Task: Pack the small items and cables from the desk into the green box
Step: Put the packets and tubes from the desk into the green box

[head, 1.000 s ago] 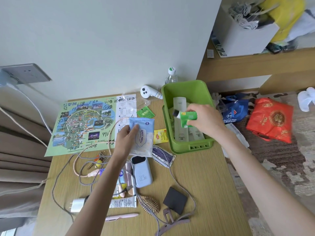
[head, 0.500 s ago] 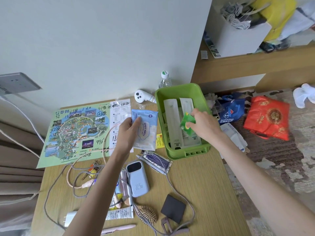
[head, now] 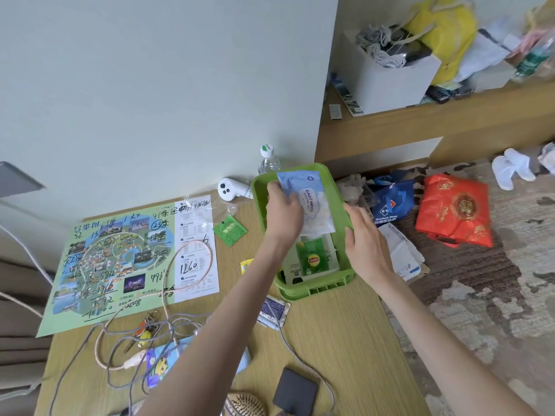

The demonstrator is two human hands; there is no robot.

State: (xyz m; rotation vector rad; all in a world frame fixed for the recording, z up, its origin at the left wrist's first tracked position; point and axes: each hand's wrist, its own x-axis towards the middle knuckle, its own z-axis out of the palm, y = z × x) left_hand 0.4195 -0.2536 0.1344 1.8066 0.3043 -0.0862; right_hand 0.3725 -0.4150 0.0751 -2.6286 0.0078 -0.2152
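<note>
Green box [head: 315, 288] sits at the far right edge of the table [head: 330, 340], and the last second has brought it two things. The green tea packet [head: 312, 259], which the right hand [head: 365, 244] was holding over the box a second ago, now lies flat in the near half on top of the pale packets already there. That hand has let go and hangs over the right rim with fingers loosely straight and nothing in it; whether it touches the rim I cannot tell. The left hand [head: 283, 211] has carried the blue pack of wipes [head: 312, 205] from above the table, left of the box, to above the box's far half. It grips the pack by the left edge, thumb and fingers curled round it, and the pack looks not yet set down. So one more item is packed and a second is about to be. Plenty remains on the table: a green sachet [head: 229, 229] and a yellow tea bag [head: 247, 265] just left of the box, a purple sachet [head: 274, 309] near its front corner, and nearer and further left the tangled cables [head: 180, 325], keys [head: 147, 328], a black square [head: 295, 391] and a hairbrush [head: 244, 405]. I would judge the task well short of half done.
</note>
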